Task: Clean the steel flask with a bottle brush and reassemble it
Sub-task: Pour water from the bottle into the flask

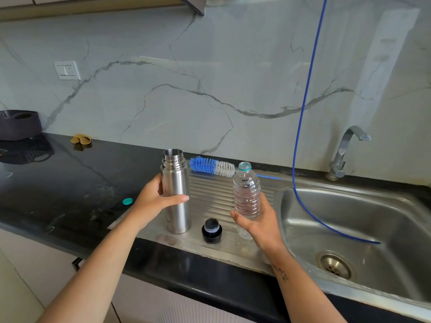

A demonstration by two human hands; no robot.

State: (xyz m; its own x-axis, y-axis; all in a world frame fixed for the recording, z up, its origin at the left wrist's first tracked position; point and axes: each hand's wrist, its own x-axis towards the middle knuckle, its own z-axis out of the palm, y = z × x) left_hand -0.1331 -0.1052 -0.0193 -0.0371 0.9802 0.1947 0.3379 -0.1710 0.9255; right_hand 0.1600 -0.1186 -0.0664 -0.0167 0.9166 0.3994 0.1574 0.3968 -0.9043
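— Where's the steel flask [176, 192]?
— Upright, uncapped, gripped by the left hand [154, 201]; right hand [257, 220] grasps an open water bottle [246, 192].
— Next?
— Probably pour water in; bottle brush [211, 166] lies beyond both hands.

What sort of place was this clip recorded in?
Most likely a home kitchen. A stainless steel sink with a ribbed drainboard is set into a black stone countertop, a tap rises behind the basin, and a marble-look backsplash carries a wall switch plate.
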